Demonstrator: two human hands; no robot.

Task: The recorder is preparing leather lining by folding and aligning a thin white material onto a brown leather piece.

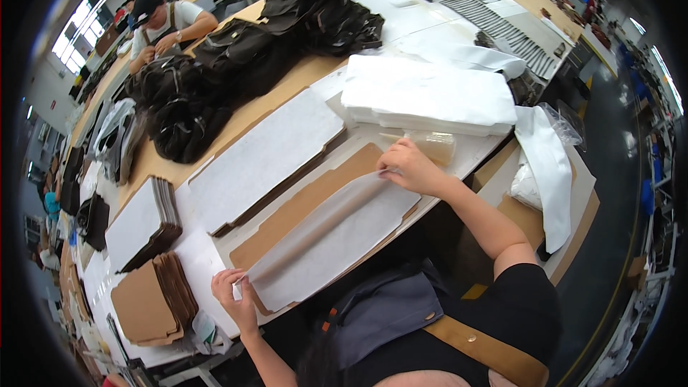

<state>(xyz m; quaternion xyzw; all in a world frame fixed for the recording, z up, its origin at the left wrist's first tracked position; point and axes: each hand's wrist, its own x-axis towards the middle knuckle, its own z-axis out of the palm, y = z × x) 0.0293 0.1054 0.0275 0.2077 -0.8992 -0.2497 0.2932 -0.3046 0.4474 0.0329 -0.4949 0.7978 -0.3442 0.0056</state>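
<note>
A long white sheet [351, 233] lies over a brown cardboard panel [304, 208] on the table in front of me. Its far edge is lifted and curls up, so a strip of brown shows behind it. My right hand [416, 168] pinches the sheet's far right corner. At the opposite end, my left hand [235, 301] grips the left corner between thumb and fingers. Just behind the right hand sits a translucent yellowish block [433, 147]. A thick pile of white sheets [430, 93] rests beyond it.
Behind the panel lies a long white-topped stack of boards [269, 161]. To the left stand a shorter white-topped stack [143, 226] and a brown cardboard stack [147, 304]. Dark bags [251, 50] are heaped farther back, with another person [172, 25] beside them. A carton [530, 215] stands right.
</note>
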